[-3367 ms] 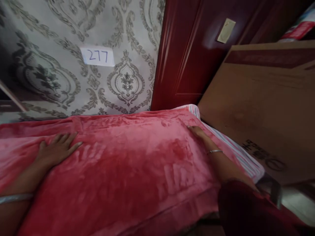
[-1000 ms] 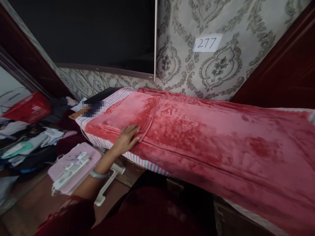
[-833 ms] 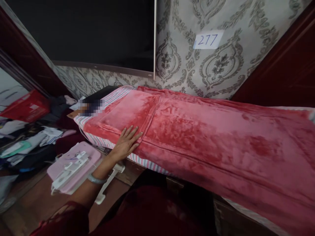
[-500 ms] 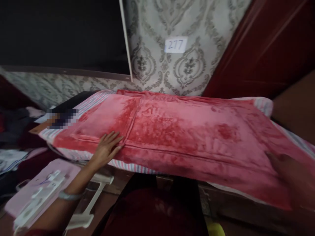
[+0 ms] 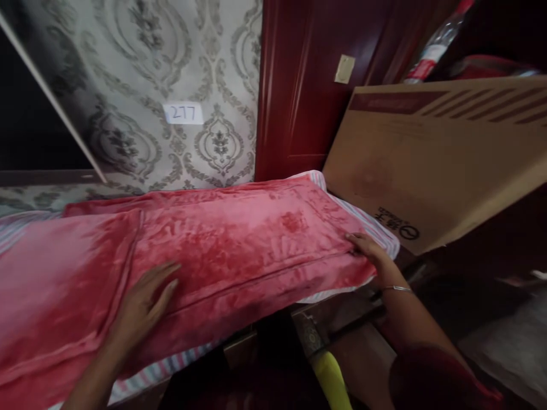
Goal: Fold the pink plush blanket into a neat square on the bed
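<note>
A white paper label [image 5: 183, 113] reading 277 sits on damask-patterned wallpaper [image 5: 220, 34], right of a dark flat-screen television [image 5: 34, 131]. A printed cardboard box [image 5: 448, 154] stands before a dark-red panelled door [image 5: 294, 85], with a red-labelled plastic bottle [image 5: 433, 51] showing above its top edge.

Looking like a home; can't tell which room. Damask-pattern wallpaper [image 5: 216, 74] is covering the wall, upper centre. Dark flat screen [image 5: 29, 128] is showing in front of it at the left edge. Dark-red panelled woodwork [image 5: 303, 97] is running down just right of the wallpaper. Plush red blanket [image 5: 239, 242] is lying over striped cloth [image 5: 371, 221] across the middle, reading as household bedding. Big cardboard box [image 5: 444, 159] is sitting at right, plastic bottle [image 5: 433, 52] showing above it.
</note>
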Motion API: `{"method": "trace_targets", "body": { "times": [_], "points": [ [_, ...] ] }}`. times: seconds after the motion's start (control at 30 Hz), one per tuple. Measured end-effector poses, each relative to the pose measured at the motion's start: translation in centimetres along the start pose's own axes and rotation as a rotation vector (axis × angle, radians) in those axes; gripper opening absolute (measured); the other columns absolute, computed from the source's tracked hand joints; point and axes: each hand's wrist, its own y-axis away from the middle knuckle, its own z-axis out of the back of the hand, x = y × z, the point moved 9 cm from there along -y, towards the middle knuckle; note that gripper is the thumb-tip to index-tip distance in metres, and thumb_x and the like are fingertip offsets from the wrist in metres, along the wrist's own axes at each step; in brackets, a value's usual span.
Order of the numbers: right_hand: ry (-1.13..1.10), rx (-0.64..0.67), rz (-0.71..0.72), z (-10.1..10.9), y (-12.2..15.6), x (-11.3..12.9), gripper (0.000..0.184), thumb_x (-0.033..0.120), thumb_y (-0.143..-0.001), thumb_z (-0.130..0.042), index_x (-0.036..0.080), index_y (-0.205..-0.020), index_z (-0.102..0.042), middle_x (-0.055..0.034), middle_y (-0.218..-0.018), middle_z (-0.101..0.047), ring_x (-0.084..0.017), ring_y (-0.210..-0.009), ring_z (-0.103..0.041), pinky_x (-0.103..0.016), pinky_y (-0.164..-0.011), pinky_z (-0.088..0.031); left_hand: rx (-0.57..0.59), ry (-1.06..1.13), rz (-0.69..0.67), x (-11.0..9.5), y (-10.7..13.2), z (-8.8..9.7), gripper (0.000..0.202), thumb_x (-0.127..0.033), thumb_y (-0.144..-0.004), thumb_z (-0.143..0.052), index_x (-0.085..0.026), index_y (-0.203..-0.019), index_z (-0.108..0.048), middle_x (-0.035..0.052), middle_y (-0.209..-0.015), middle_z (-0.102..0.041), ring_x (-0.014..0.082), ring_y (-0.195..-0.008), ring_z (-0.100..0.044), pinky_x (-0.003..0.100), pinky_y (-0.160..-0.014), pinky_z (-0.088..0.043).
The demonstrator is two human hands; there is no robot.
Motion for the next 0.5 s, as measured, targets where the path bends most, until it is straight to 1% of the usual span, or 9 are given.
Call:
{"method": "trace_targets", "body": {
  "times": [0.07, 0.17, 0.27, 0.33, 0.37, 0.5],
  "points": [
    [-0.062, -0.027, 0.02, 0.3, 0.6, 0.0, 0.026, 0.037, -0.081, -0.077, 0.02, -0.075, -0.058, 0.0057, -0.05, -0.05, -0.01, -0.044, -0.048, -0.019, -0.046, -0.043, 0.028, 0.014, 0.009, 0.2, -0.8, -1.5, 0.052, -0.062, -0.096, -0.041, -0.025, -0.117, -0.071, 0.0079, -0.124, -0.075, 0.0295, -0.116, -0.07, 0.045, -0.106, -0.055],
    [-0.149, -0.078, 0.032, 0.7, 0.7, -0.3, 0.026, 0.033, -0.08, -0.077, 0.02, -0.075, -0.056, 0.0071, -0.051, -0.05, -0.008, -0.043, -0.047, -0.017, -0.046, -0.042, 0.073, 0.002, 0.018, 1.1, -0.9, -3.9, 0.056, -0.065, -0.094, -0.04, -0.024, -0.113, -0.073, 0.0089, -0.12, -0.077, 0.0305, -0.111, -0.072, 0.044, -0.101, -0.058],
    [-0.195, -0.131, 0.02, 1.1, 0.1, -1.2, 0.024, 0.03, -0.079, -0.077, 0.019, -0.073, -0.057, 0.007, -0.048, -0.049, -0.008, -0.042, -0.044, -0.017, -0.042, -0.038, 0.09, -0.036, -0.003, 1.9, -0.4, -5.5, 0.055, -0.064, -0.093, -0.041, -0.025, -0.112, -0.074, 0.0097, -0.124, -0.075, 0.0324, -0.118, -0.07, 0.047, -0.104, -0.056],
    [-0.219, -0.163, 0.005, 1.1, -0.3, -1.8, 0.022, 0.029, -0.079, -0.076, 0.019, -0.072, -0.058, 0.0066, -0.047, -0.048, -0.008, -0.041, -0.042, -0.017, -0.04, -0.035, 0.097, -0.057, -0.018, 2.2, -0.1, -6.1, 0.052, -0.06, -0.093, -0.041, -0.025, -0.114, -0.075, 0.0095, -0.129, -0.074, 0.0325, -0.122, -0.068, 0.049, -0.107, -0.054],
    [-0.235, -0.177, 0.001, 1.2, -0.4, -2.0, 0.021, 0.029, -0.079, -0.076, 0.019, -0.072, -0.058, 0.0066, -0.047, -0.048, -0.008, -0.042, -0.042, -0.017, -0.039, -0.036, 0.097, -0.064, -0.02, 2.2, 0.1, -6.1, 0.051, -0.058, -0.093, -0.042, -0.025, -0.114, -0.075, 0.0094, -0.13, -0.073, 0.0323, -0.123, -0.067, 0.049, -0.107, -0.054],
    [-0.323, -0.207, -0.001, 0.8, -0.3, -2.1, 0.022, 0.031, -0.077, -0.077, 0.022, -0.078, -0.056, 0.0062, -0.056, -0.052, -0.01, -0.05, -0.05, -0.018, -0.046, -0.049, 0.103, -0.085, -0.031, 1.9, 0.3, -5.9, 0.047, -0.052, -0.093, -0.044, -0.025, -0.117, -0.074, 0.0094, -0.131, -0.072, 0.0315, -0.123, -0.067, 0.049, -0.107, -0.054]
  ]
}}
